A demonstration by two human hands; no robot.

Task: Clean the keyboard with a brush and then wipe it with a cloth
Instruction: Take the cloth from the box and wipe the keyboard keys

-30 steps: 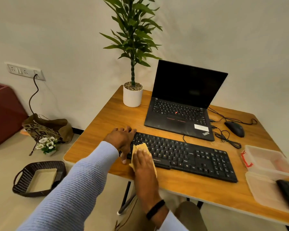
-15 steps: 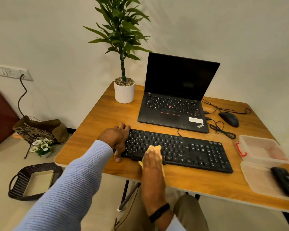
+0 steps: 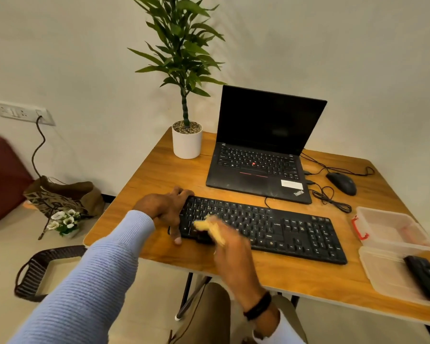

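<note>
A black keyboard (image 3: 283,229) lies across the front of the wooden table (image 3: 296,276). My left hand (image 3: 166,209) grips its left end, fingers over the top edge and thumb at the front corner. My right hand (image 3: 230,247), blurred by motion, presses a yellow cloth (image 3: 209,228) onto the keys at the keyboard's left part. A dark object, perhaps the brush (image 3: 425,276), lies on a clear lid at the right.
An open black laptop (image 3: 258,167) stands behind the keyboard, a white potted plant (image 3: 186,142) to its left, a black mouse (image 3: 341,183) with cables to its right. A clear plastic box (image 3: 392,227) sits at the right edge. A dark basket (image 3: 35,269) is on the floor.
My right hand with the cloth slid from the keyboard's left end to the right, then back leftward over the keys. The left hand stayed at the left end.
</note>
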